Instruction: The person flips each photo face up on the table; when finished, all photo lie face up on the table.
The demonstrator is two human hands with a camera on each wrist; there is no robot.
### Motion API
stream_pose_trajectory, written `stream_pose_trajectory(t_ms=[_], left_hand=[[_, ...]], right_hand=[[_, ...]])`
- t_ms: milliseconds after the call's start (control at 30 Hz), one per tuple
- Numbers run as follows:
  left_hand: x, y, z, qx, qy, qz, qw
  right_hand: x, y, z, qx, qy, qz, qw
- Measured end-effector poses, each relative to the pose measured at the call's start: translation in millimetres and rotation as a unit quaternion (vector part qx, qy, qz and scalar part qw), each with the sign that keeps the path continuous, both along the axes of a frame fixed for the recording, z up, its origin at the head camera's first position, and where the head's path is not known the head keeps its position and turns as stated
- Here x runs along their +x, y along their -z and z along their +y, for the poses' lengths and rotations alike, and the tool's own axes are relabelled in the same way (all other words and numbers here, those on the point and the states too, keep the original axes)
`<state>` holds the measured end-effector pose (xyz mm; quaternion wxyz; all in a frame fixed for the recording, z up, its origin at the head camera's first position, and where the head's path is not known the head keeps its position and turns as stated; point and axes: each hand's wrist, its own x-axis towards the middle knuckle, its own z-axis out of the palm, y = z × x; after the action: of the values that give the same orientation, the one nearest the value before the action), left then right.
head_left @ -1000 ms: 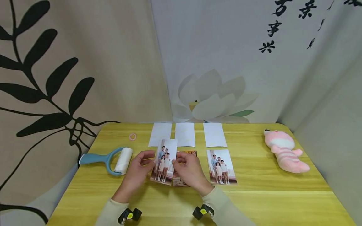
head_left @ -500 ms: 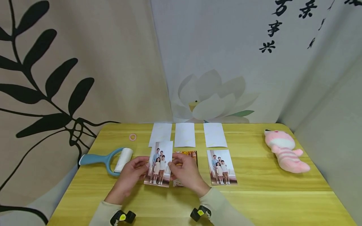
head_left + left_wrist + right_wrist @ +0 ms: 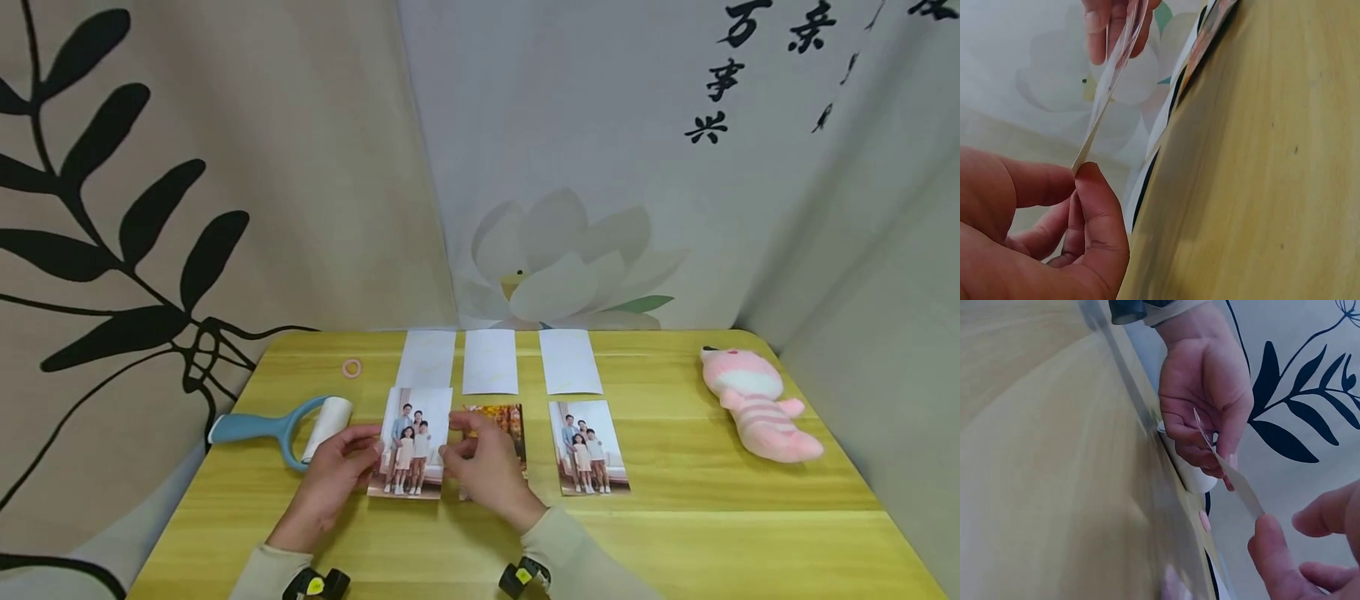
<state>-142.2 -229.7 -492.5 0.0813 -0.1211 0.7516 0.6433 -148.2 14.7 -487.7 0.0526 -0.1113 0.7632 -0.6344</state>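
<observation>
A glossy family photo (image 3: 409, 446) stands tilted up between both hands, over the left part of the table. My left hand (image 3: 336, 468) pinches its left edge between thumb and finger; in the left wrist view that hand (image 3: 1041, 225) shows the grip closely. At the right edge is my right hand (image 3: 491, 467), thumb in front and fingers behind. In the right wrist view its fingers (image 3: 1268, 534) touch the photo's edge (image 3: 1244, 487), with a gap to the other digit. Partly behind the right hand lies an autumn-coloured picture (image 3: 510, 425). Further right lies another family photo (image 3: 590, 446).
Three white sheets (image 3: 491, 362) lie in a row at the table's back edge. A blue-handled lint roller (image 3: 255, 427) and a small pink ring (image 3: 352, 368) are at left. A pink plush toy (image 3: 757, 404) lies at right on the wooden table (image 3: 720, 542).
Both hands have carried the family photo leftward and slightly down, off the autumn-coloured picture, to a spot before the left white sheet. The photo now faces the head view more squarely.
</observation>
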Motion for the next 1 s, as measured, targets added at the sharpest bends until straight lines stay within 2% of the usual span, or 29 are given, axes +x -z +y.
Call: stream_pose_trajectory(t_ms=[167, 267, 433, 667, 867, 1000], left_hand=[[0.3, 2.0, -1.4, -0.001, -0.003, 0.003, 1.0000], [-0.3, 4.0, -2.1, -0.008, -0.010, 0.011, 0.9999], [-0.9, 7.8, -2.6, -0.058, -0.015, 0.027, 0.9978], [3.1, 4.5, 1.3, -0.187, -0.009, 0.053, 0.9809], [7.8, -2.6, 7.1, -0.239, 0.013, 0.057, 0.9693], [9.7, -3.8, 8.1, -0.262, 0.020, 0.051, 0.9636]], right_hand=[[2.1, 4.7, -4.2, 0.050, 0.009, 0.021, 0.9985], [2.7, 8.4, -6.8, 0.054, 0.012, 0.031, 0.9980], [3.5, 12.6, -9.0, 0.054, -0.002, 0.024, 0.9982], [0.7, 15.3, -10.9, 0.076, -0.037, 0.003, 0.9964], [-3.2, 19.4, -11.8, 0.073, -0.046, 0.002, 0.9963], [-3.8, 18.4, -12.0, 0.057, -0.055, -0.023, 0.9966]])
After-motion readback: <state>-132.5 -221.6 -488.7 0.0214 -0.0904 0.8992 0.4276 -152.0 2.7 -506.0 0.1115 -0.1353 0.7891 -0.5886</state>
